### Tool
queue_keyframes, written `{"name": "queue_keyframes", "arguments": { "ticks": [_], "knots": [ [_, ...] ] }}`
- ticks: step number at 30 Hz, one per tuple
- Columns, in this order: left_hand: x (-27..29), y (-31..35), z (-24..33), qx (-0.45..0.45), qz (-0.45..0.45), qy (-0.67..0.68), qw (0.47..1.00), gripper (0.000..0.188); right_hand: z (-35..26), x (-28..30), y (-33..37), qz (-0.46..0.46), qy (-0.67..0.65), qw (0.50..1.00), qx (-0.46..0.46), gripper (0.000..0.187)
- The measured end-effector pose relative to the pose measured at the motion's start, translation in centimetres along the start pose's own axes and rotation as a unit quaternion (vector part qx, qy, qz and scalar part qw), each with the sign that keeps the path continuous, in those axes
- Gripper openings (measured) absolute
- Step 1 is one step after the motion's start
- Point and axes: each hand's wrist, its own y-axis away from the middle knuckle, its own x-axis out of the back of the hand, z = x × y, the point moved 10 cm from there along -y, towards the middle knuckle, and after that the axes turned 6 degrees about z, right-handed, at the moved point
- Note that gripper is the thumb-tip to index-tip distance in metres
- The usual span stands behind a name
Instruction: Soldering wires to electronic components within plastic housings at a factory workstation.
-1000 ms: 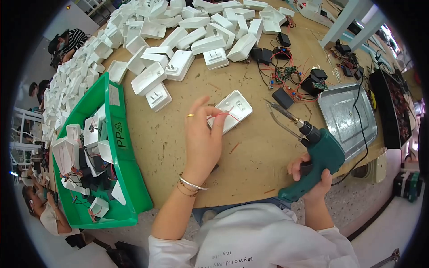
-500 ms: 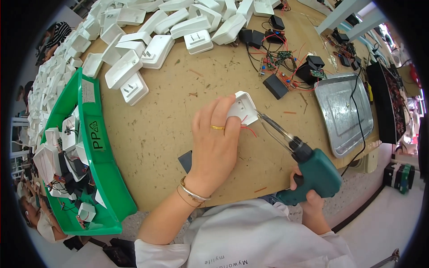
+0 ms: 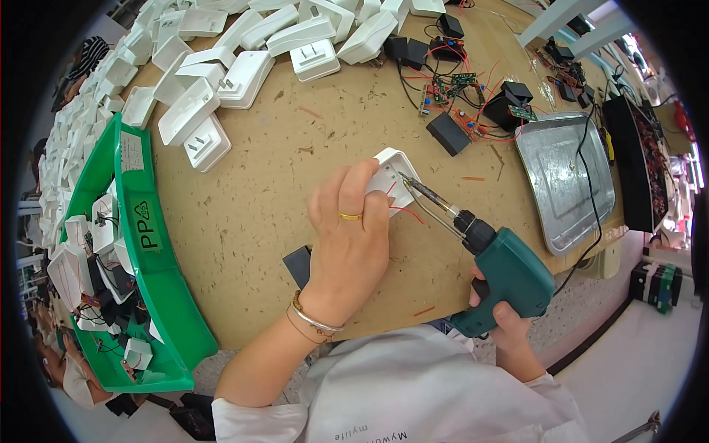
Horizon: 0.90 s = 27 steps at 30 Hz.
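My left hand [image 3: 346, 244] grips a white plastic plug housing [image 3: 392, 176] tilted up off the wooden table [image 3: 295, 184], with thin red wires hanging out of it. A gold ring and bracelets show on that hand. My right hand [image 3: 502, 325] holds a teal soldering gun [image 3: 496, 270] by its handle. The gun's metal tip [image 3: 413, 188] reaches into the open side of the housing. A small black block [image 3: 297, 266] lies on the table just left of my left wrist.
A green bin [image 3: 159, 295] with housings and wired parts stands at the left. Several white housings [image 3: 221, 81] are piled at the back. Black modules and circuit boards with red wires [image 3: 473, 103] lie beside a metal tray [image 3: 565, 177] at the right.
My left hand picked the white housing up off the table and tilted it. The soldering gun moved in, and its tip now sits inside the housing.
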Motion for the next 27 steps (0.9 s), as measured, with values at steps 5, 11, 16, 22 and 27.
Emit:
{"name": "queue_keyframes", "arguments": {
  "ticks": [5, 11, 16, 22, 27],
  "knots": [
    [0.0, 0.1, 0.3, -0.008, 0.005, -0.015, 1.0, 0.019, 0.0, -0.4, 0.0, -0.008, 0.021, 1.0, -0.001, 0.068],
    [-0.2, 0.2, 0.9, -0.048, 0.018, -0.037, 0.998, 0.02, 0.3, -0.5, 0.3, -0.014, 0.038, 0.999, -0.006, 0.067],
    [-0.1, 0.1, 1.1, -0.038, 0.008, -0.044, 0.998, 0.015, 0.4, -0.2, 0.5, -0.004, 0.053, 0.998, -0.016, 0.066],
    [-0.4, 0.1, 1.1, -0.04, -0.002, -0.053, 0.998, 0.015, 0.4, -0.4, 0.4, -0.017, 0.07, 0.997, -0.021, 0.065],
    [-0.4, 0.1, 1.1, -0.04, -0.005, -0.062, 0.997, 0.018, 0.3, -0.4, 0.4, -0.027, 0.083, 0.996, -0.012, 0.064]
  ]
}}
